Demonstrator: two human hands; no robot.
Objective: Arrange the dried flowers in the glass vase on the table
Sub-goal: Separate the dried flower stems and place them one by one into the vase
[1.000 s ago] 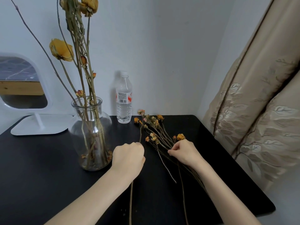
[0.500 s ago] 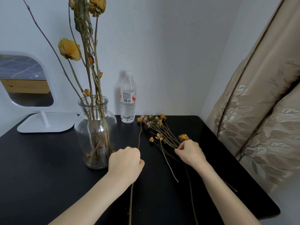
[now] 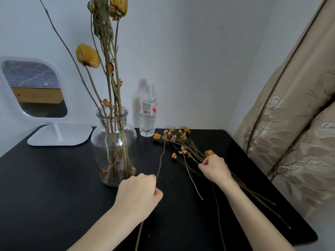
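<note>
A clear glass vase (image 3: 113, 142) stands on the black table (image 3: 45, 187), left of centre, holding several tall dried stems with yellow roses (image 3: 88, 55). My left hand (image 3: 138, 194) sits just right of the vase's base, closed around one long single stem (image 3: 160, 163) whose orange bud lies near the bottle. My right hand (image 3: 214, 168) is closed on a bunch of dried flowers (image 3: 183, 140) lying on the table, heads pointing to the back wall, stems trailing toward the front right.
A plastic water bottle (image 3: 147, 109) stands at the back against the wall. A white standing mirror (image 3: 34, 91) is at the back left. A beige patterned curtain (image 3: 293, 124) hangs close along the table's right edge.
My left hand has drawn slightly back toward me along the single stem. My right hand stays on the bunch. The camera has shifted a little.
</note>
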